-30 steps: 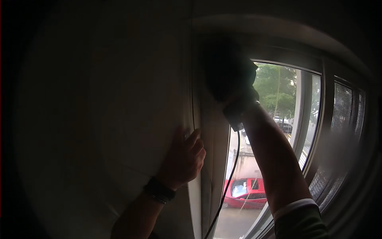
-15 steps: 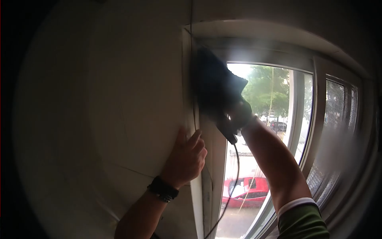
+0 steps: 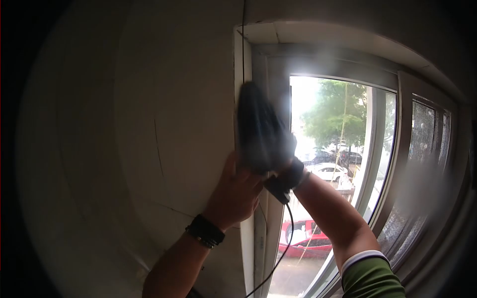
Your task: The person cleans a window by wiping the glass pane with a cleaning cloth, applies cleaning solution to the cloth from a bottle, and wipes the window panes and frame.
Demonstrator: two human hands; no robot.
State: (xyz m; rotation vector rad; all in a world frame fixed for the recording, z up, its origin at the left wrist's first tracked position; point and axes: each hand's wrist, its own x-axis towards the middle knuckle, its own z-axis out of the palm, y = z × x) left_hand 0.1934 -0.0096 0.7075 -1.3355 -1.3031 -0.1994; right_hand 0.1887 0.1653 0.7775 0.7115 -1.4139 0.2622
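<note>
A dark corded hand tool, blurred and seen mostly in outline, is in my right hand. Its body lies along the wall's corner beside the window, and a black power cord hangs from the bottom of its handle. A thin dark cable runs down that corner and passes behind the tool. Just below the tool, my left hand rests at the corner, its fingers pinched on the cable's line. The tool partly covers those fingertips, and the exact kind of tool is unclear.
Right of the corner is a window frame with a glass pane. Further right stands a textured glass panel. A plain wall fills the left side. Outside are trees, a white car and a red car.
My right hand has brought the tool lower along the corner, close over my left hand. The left hand stays at the corner, its fingers now more covered. The view has shifted slightly.
</note>
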